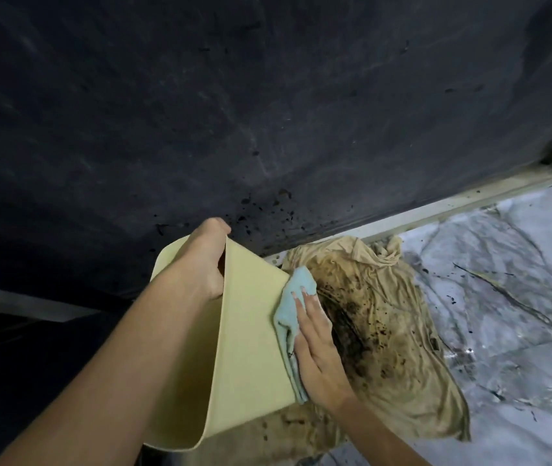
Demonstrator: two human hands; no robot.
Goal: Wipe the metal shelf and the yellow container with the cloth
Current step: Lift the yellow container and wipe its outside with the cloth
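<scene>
A pale yellow container (pixel 251 338) is tilted in the air at the lower middle of the head view. My left hand (pixel 205 260) grips its far rim, fingers hooked inside. A light blue cloth (pixel 289 317) is pressed flat against the container's right outer wall under my right hand (pixel 318 348), whose fingers lie spread over it. The dark metal shelf (pixel 234 112) fills the upper half of the view, dusty and speckled with black specks near its front edge.
A crumpled beige rag (pixel 402 331), heavily stained black, lies on the marbled grey floor (pixel 503 264) right of the container. A pale metal frame bar (pixel 436 206) runs along the shelf's front edge. A lower shelf ledge (pixel 32 304) shows at the left.
</scene>
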